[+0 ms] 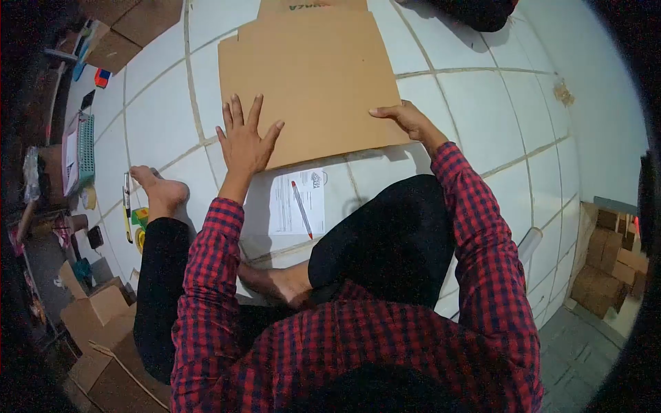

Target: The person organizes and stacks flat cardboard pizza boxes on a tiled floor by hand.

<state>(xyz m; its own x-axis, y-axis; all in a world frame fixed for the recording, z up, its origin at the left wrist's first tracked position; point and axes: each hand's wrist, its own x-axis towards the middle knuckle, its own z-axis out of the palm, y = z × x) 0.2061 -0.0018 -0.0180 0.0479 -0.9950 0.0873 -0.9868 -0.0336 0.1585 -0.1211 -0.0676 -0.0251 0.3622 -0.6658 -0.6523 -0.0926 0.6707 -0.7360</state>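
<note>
A large flat sheet of brown cardboard (pixel 310 82) lies in front of me, its near edge raised a little off the tiles. My left hand (pixel 246 141) rests on its near left corner with the fingers spread. At the right edge, my right hand (pixel 410 120) grips the sheet, thumb on top and the other fingers mostly hidden underneath. Below the near edge a printed paper sheet (pixel 282 206) lies on the floor, partly in shadow. On that paper is a pen (pixel 301 210) with red ends.
White tiles (pixel 158 103) form the floor. To the left are a teal basket (pixel 86 148), a tape measure (pixel 140 219), a phone (pixel 95 237) and cardboard boxes (pixel 103 310). Dark fabric (pixel 475 10) shows at the top right. More boxes (pixel 609 261) stand at far right.
</note>
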